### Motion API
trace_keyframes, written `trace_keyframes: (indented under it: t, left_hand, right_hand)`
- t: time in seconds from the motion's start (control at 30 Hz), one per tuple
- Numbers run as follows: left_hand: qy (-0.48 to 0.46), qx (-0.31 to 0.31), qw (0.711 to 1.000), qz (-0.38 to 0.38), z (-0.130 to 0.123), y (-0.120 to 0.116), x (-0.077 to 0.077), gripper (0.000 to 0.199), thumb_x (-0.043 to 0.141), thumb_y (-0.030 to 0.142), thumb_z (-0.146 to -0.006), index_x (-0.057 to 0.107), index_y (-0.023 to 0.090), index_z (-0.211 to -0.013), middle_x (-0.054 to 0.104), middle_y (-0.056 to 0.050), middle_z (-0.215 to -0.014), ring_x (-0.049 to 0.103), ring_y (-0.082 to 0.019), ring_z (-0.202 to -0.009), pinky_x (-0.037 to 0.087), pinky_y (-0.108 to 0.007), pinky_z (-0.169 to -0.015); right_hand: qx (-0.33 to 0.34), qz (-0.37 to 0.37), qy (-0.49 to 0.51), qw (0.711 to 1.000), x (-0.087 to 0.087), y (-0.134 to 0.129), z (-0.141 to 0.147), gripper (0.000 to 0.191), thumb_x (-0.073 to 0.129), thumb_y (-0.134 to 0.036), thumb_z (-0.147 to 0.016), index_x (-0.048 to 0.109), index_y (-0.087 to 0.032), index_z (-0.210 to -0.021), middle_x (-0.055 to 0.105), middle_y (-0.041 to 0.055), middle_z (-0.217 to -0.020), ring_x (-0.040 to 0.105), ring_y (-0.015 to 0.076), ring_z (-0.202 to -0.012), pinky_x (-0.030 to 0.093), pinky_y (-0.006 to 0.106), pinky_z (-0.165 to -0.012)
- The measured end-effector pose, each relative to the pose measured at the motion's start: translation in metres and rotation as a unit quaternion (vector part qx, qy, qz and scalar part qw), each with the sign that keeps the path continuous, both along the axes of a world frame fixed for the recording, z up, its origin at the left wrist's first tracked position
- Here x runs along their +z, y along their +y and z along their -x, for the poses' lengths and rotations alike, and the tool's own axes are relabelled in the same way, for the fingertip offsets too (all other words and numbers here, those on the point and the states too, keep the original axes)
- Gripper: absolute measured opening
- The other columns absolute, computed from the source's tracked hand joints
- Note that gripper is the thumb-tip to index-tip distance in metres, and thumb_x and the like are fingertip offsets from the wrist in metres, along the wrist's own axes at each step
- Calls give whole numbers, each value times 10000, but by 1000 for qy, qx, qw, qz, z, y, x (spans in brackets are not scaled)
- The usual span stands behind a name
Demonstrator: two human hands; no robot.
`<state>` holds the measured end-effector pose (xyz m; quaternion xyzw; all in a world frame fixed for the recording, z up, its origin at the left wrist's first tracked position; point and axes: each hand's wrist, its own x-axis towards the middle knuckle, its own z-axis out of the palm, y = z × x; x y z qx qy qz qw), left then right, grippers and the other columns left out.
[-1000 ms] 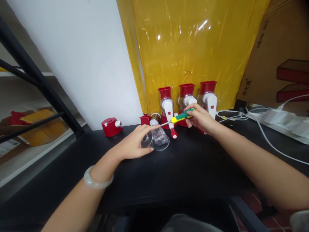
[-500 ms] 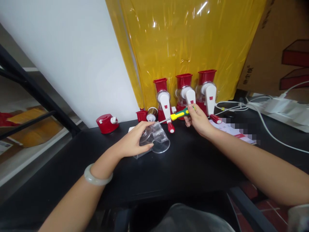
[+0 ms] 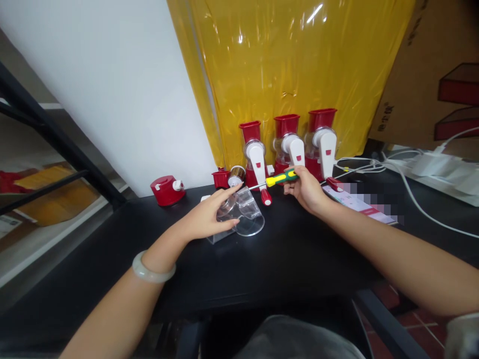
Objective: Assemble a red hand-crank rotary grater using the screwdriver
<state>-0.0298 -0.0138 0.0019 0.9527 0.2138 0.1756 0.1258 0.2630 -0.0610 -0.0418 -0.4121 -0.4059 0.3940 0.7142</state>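
My left hand (image 3: 205,214) grips a clear plastic housing (image 3: 250,209) resting on the black table, thumb on its near side and fingers over the far side. Part of the housing is hidden behind that hand. In my right hand (image 3: 305,187) is a screwdriver (image 3: 281,177) with a yellow and green handle, held nearly level. Its metal shaft points left, and the tip meets the upper edge of the housing near my left fingertips. Just behind lie a ribbed metal drum (image 3: 237,175) and a small red hopper (image 3: 220,177).
Three assembled red and white rotary graters (image 3: 255,154) stand along the yellow plastic sheet (image 3: 299,60). A red base (image 3: 167,190) sits at the left. To the right are a phone-like lit screen (image 3: 355,203), white cables and a power strip (image 3: 437,167). A cardboard box (image 3: 407,99) stands behind.
The view has shifted slightly. My right fingers have changed their position around the screwdriver handle, while its tip stays at the housing. My left hand keeps its hold.
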Motion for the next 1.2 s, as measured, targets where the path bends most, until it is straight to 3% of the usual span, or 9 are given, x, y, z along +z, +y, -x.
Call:
trace_keyframes:
  t: [0.1, 0.23, 0.43, 0.6, 0.83, 1.2]
  left_hand:
    - [-31, 0, 999, 20, 0, 3, -4, 833, 685, 415, -834, 240, 217, -1509, 572, -178, -1316, 659, -276, -1048, 548, -454, -892]
    - [-32, 15, 999, 32, 1, 3, -5, 714, 691, 440, -824, 348, 181, -1394, 592, -197, -1297, 678, -273, -1022, 564, -439, -862]
    - [-19, 28, 999, -6, 2, 3, 0, 699, 664, 461, -842, 391, 206, -1433, 538, -170, -1412, 597, -319, -1219, 506, -491, -991]
    - [-11, 34, 999, -17, 2, 7, -3, 752, 654, 467, -849, 345, 215, -1486, 502, -162, -1466, 581, -322, -1251, 483, -504, -1031]
    - [-7, 44, 999, -20, 0, 6, -5, 756, 640, 497, -854, 335, 213, -1484, 495, -147, -1474, 581, -325, -1246, 484, -487, -1036]
    - [-7, 52, 998, -19, 1, 5, -6, 762, 635, 520, -844, 333, 250, -1489, 484, -116, -1491, 581, -326, -1249, 489, -485, -1040]
  right_hand:
    - [-9, -3, -19, 1000, -4, 2, -1, 324, 558, -533, -815, 466, -252, -948, 546, -49, -638, 530, 120, -498, 466, 287, -536]
    - [-23, -3, -38, 999, -5, 3, -1, 410, 593, -615, -797, 465, -263, -962, 550, -54, -638, 537, 113, -503, 465, 272, -525]
    - [-46, -7, -34, 998, -6, 3, -2, 448, 595, -668, -799, 477, -260, -943, 526, -66, -601, 514, 102, -497, 447, 241, -505]
    - [-46, -1, 6, 999, -6, 5, -3, 418, 523, -657, -842, 490, -245, -909, 545, -42, -583, 525, 127, -505, 463, 265, -513]
    - [-17, -7, 22, 1000, -8, 7, -9, 269, 492, -498, -838, 494, -247, -934, 589, -26, -635, 589, 160, -559, 478, 283, -529]
    - [-64, -10, -16, 998, -14, 8, -5, 345, 567, -564, -837, 501, -248, -959, 568, -55, -643, 549, 106, -495, 477, 260, -504]
